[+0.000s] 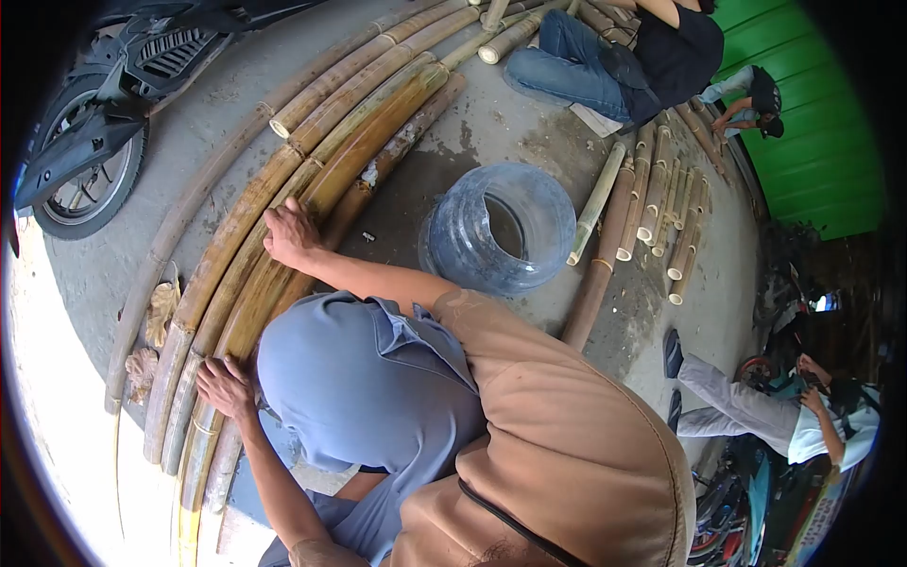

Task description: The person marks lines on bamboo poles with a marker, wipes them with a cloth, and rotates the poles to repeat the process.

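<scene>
Several long, curved bamboo poles (248, 213) lie side by side on the concrete in front of me, yellowish-brown and jointed. My left hand (225, 386) lies palm down on the nearer poles, its fingers spread. Farther along the same row, my right hand (291, 231) presses on a bamboo pole with its fingers curled over it. Its fingertips are partly hidden. My bent leg in blue-grey trousers (368, 378) comes between my arms and covers part of the poles. A thinner bamboo pole (151, 255) bends along the outer side of the row.
A cut-open clear plastic water jug (543, 265) stands beside my right arm. Shorter bamboo pieces (652, 194) lie past it. A person in jeans (576, 66) sits close by; another person (794, 406) is at the right. A motorbike wheel (90, 156) and dry leaves (162, 310) lie beyond the poles.
</scene>
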Tool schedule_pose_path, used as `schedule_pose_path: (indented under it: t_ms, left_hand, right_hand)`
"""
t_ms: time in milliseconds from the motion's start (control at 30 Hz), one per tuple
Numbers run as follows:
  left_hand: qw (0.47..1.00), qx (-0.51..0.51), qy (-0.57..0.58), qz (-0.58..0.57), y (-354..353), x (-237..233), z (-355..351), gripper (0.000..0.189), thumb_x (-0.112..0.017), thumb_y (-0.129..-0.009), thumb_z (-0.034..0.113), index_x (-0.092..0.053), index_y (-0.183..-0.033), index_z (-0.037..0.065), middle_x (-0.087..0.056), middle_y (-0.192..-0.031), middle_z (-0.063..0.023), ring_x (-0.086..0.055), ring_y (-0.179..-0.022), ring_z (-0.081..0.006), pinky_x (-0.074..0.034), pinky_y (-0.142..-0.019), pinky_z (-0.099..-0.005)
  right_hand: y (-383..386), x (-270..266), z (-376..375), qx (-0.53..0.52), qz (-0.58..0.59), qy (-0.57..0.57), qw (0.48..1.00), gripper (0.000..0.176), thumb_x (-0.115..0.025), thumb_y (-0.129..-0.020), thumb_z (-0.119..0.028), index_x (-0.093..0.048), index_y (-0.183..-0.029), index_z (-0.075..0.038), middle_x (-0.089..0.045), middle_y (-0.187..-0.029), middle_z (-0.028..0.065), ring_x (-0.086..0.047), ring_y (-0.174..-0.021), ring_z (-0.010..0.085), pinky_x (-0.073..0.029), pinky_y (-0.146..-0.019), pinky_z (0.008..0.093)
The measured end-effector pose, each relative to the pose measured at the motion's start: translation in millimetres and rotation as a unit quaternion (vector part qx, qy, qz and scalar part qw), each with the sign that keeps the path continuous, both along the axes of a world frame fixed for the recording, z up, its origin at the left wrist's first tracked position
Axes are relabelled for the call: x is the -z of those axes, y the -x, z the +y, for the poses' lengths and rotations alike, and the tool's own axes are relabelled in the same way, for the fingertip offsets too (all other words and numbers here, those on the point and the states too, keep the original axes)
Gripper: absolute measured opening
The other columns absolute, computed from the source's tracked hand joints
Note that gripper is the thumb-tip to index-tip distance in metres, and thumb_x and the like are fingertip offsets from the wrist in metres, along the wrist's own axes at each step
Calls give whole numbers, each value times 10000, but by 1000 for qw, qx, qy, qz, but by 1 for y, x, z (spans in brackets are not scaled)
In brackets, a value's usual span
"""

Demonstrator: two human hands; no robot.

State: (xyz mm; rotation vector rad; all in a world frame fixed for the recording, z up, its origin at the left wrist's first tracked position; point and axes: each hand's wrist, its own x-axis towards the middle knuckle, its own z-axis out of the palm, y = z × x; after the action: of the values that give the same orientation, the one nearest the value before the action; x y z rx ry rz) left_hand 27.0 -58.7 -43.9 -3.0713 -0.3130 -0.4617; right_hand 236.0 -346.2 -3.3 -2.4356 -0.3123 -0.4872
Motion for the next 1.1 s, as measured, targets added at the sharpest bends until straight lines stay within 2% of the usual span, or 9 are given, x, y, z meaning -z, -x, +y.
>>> schedule_pose_path:
  t_ms: [167, 233, 367, 467, 633, 700, 833, 1067, 1100]
  left_hand:
    - [974, -4, 169, 149, -27, -44, 10, 502, -424, -1131, 411, -711, -1101, 1, -666, -1156, -277, -591, -1123, -490, -494, -954, -572]
    - [979, 33, 179, 90, -25, -39, 16, 491, -425, -1138, 377, -726, -1027, 5, -668, -1085, -275, -591, -1068, -502, -500, -921, -586]
    - [980, 42, 171, 90, -24, -43, 19, 491, -436, -1135, 388, -743, -1059, 13, -655, -1140, -276, -576, -1119, -488, -494, -940, -575]
    - [978, 29, 182, 99, -26, -42, 21, 492, -445, -1132, 400, -749, -1045, 23, -644, -1149, -276, -581, -1119, -484, -495, -939, -568]
    - [984, 31, 159, 75, -30, -41, 20, 490, -459, -1123, 407, -763, -1054, 29, -648, -1132, -282, -608, -1089, -481, -509, -921, -560]
    - [986, 24, 154, 67, -29, -37, 21, 491, -464, -1119, 411, -766, -1044, 32, -652, -1128, -284, -612, -1090, -477, -512, -919, -561]
    - [976, 19, 182, 114, -32, -45, 22, 491, -458, -1115, 401, -769, -1040, 29, -661, -1134, -297, -620, -1092, -485, -517, -944, -558]
    - [969, 11, 198, 149, -38, -37, 31, 525, -441, -1117, 431, -800, -1114, 48, -652, -1282, -345, -623, -1172, -509, -515, -1009, -550]
    - [958, 18, 219, 182, -43, -24, 43, 529, -451, -1108, 460, -804, -1171, 72, -641, -1330, -343, -627, -1198, -508, -507, -1041, -549]
  right_hand:
    - [64, -1, 86, -228, 32, 8, 973, 173, -691, -797, -172, -641, -917, -58, -698, -948, 144, -569, -1084, 337, -453, -995, 481]
    - [65, 3, 95, -253, 1, 18, 967, 170, -694, -797, -177, -641, -908, -58, -699, -941, 138, -576, -1071, 336, -458, -989, 478]
    - [26, -2, 41, -125, 10, -1, 992, 128, -690, -807, -138, -593, -863, -76, -678, -881, 125, -585, -1006, 347, -478, -948, 475]
    - [-19, 6, -30, -27, -115, -17, 993, 180, -715, -767, -94, -550, -838, -92, -627, -807, 94, -568, -781, 339, -427, -833, 455]
    - [6, -3, 7, -12, -54, 31, 998, 166, -699, -784, -111, -554, -862, -89, -643, -882, 120, -555, -953, 361, -462, -862, 523]
    - [30, -1, 40, -130, 38, 38, 990, 235, -713, -816, -175, -614, -986, -45, -685, -1001, 153, -556, -1103, 356, -448, -994, 525]
    - [79, 2, 99, -266, -40, -1, 963, 154, -690, -777, -115, -597, -891, -68, -660, -921, 135, -577, -1018, 354, -475, -927, 489]
    - [-5, 7, -8, -35, -83, -1, 996, 179, -705, -762, -94, -552, -851, -73, -635, -837, 130, -563, -914, 365, -478, -846, 508]
    - [-10, -5, -27, -18, 8, 3, 1000, 172, -701, -778, -96, -572, -889, -67, -657, -938, 155, -574, -1035, 373, -469, -983, 527]
